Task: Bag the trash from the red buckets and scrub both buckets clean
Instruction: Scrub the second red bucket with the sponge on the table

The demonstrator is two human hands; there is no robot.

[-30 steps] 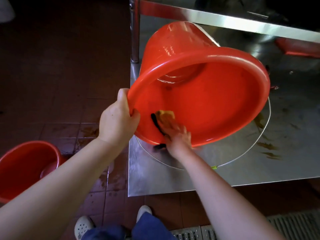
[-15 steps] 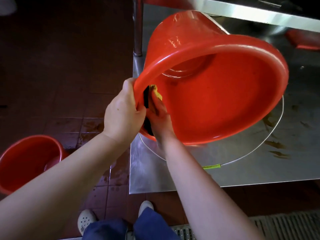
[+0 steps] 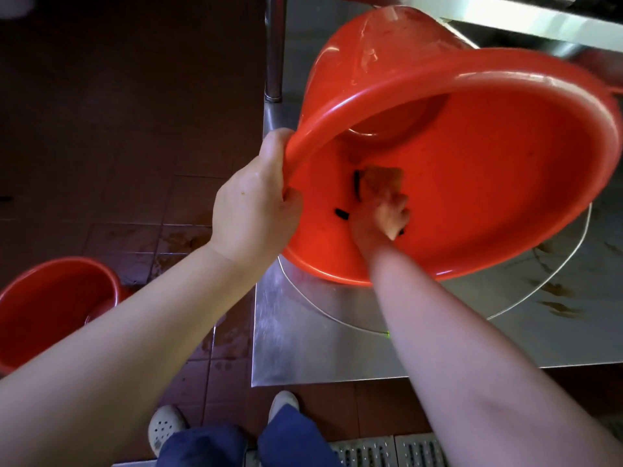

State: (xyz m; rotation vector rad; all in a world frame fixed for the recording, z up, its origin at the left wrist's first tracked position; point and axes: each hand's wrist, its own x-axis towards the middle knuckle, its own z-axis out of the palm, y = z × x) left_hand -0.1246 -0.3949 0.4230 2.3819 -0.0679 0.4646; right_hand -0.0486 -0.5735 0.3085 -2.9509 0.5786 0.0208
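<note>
Head view: mid-scrub, the left grip [image 3: 253, 203] curls round the rim of the emptied red bucket [image 3: 478, 183] tipped on the tabletop [image 3: 313, 352], the right grip [image 3: 384, 214] clenches what seems a sponge [image 3: 382, 178] inside, and a second bucket [image 3: 50, 308] on the floor [image 3: 135, 136] awaits.

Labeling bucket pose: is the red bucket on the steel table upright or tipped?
Tipped. The bucket leans on the steel table, mouth toward the camera; left hand grips its rim, right hand presses a sponge inside.

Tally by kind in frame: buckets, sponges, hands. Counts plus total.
Red buckets: 2 (tilted bucket on the table, floor bucket)
Sponges: 1 (sponge in the right hand)
Hands: 2 (left hand gripping the tilted bucket's rim, right hand)
Total: 5
</note>
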